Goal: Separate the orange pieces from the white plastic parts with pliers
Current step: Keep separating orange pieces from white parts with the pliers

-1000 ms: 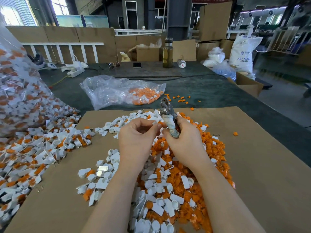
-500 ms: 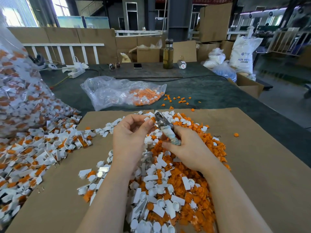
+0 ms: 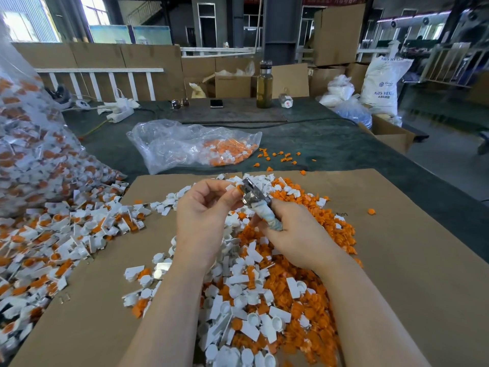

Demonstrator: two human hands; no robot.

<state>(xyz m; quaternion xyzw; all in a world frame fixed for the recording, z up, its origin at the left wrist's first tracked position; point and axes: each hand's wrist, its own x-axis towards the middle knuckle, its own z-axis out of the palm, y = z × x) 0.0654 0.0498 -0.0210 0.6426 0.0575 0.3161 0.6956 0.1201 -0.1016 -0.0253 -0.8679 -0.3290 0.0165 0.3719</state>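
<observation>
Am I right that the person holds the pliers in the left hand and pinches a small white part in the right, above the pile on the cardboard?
Not quite: the hands are swapped. The head view shows the right hand gripping the pliers and the left hand pinching the small white part, above the pile on the cardboard.

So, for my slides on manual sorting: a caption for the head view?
Right hand grips pliers against a part pinched by the left hand, above mixed orange and white pieces.
</observation>
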